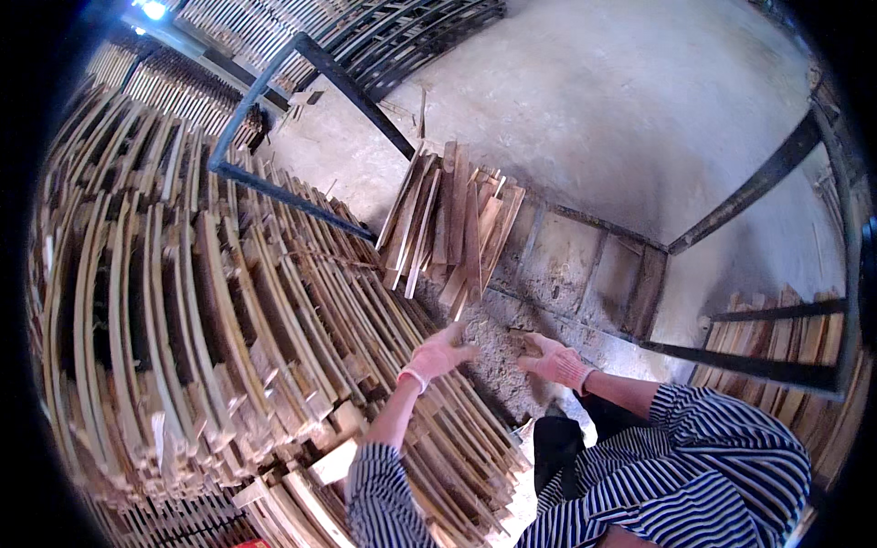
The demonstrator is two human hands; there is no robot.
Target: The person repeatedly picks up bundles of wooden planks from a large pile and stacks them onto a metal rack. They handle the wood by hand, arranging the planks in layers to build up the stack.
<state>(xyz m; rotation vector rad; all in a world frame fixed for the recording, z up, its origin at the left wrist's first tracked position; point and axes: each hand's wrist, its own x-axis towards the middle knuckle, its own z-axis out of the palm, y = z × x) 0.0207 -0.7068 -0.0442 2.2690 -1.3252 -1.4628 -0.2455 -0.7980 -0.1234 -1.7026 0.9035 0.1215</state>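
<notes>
My left hand, in a pink glove, reaches forward with its fingers stretched out and the thumb apart. Its fingertips are just short of the near end of a loose pile of wooden slats; whether they touch one I cannot tell. My right hand, gloved the same way, hovers to the right with fingers apart and nothing in it. Bare dusty ground shows between the two hands. The slats lie roughly lengthwise away from me, some crossing over others, at the left end of a metal frame on the floor.
A tall stack of spaced wooden slats fills the left side, close to my left arm. Dark upright bars rise at the right, with more boards behind them. A blue-grey bar loop stands beyond the stack. Concrete floor stretches behind.
</notes>
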